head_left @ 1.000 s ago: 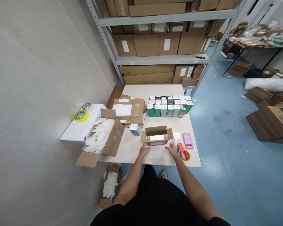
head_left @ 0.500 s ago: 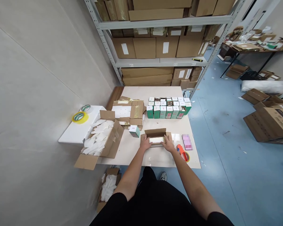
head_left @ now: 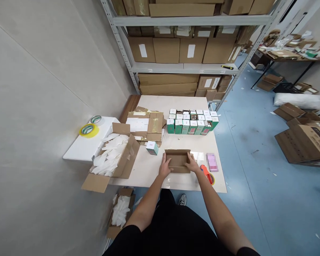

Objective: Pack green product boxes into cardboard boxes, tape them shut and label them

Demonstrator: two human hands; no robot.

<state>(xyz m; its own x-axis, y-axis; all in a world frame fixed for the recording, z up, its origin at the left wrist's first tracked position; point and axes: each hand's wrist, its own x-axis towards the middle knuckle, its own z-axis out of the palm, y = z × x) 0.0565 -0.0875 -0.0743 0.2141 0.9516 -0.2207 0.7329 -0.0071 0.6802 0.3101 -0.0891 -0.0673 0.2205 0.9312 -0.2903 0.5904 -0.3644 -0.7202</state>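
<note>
A small open cardboard box (head_left: pixel 177 170) is at the front of the table, its brown inside facing up. My left hand (head_left: pixel 165 167) grips its left end, thumb over the edge. My right hand (head_left: pixel 192 164) holds the right end the same way, with its thumb on the inner side. A single small green-and-white box (head_left: pixel 152 148) stands to the left of my left hand. Close by my right forearm lie an orange-red tape dispenser (head_left: pixel 206 173), a pink blurred stack (head_left: pixel 212 162) and white paper (head_left: pixel 198 156).
Several green-and-white boxes (head_left: pixel 186 127) stand in rows behind. Flattened cardboard (head_left: pixel 154 127) lies at the left, beside a carton (head_left: pixel 128 161) of white paper strips. Tape rolls (head_left: pixel 89 130) rest on a white surface (head_left: pixel 77 151). Shelving (head_left: pixel 186 67) stands beyond the table (head_left: pixel 173 183).
The small box has tipped, and its inside shows brown cardboard where white showed before. Both hands have shifted slightly on its ends. My view has moved a little.
</note>
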